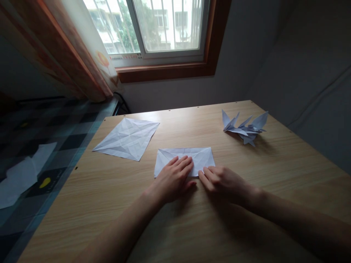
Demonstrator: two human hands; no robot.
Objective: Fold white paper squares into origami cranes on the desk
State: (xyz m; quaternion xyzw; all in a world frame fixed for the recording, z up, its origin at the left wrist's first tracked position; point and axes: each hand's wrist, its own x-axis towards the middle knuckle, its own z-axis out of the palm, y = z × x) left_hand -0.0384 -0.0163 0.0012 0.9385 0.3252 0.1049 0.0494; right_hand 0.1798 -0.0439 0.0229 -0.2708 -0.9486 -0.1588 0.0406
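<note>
A white sheet of paper (201, 155), folded into a rectangle with crease lines, lies flat on the wooden table (115, 197). My left hand (179, 175) rests palm down on its middle, fingers stretched out and the thumb apart. At the sheet's near right corner is my right hand (219, 180), its fingers bent and their tips pressing on the near edge. Whether the right fingers pinch the paper or only press it down is hard to see.
A creased, unfolded square of paper (127, 138) lies at the back left. Folded paper cranes (245, 128) stand clustered at the back right. Left of the table is a checked cloth surface (68, 109) with white paper pieces (23, 177). A window (170, 25) and curtain (79, 47) are behind.
</note>
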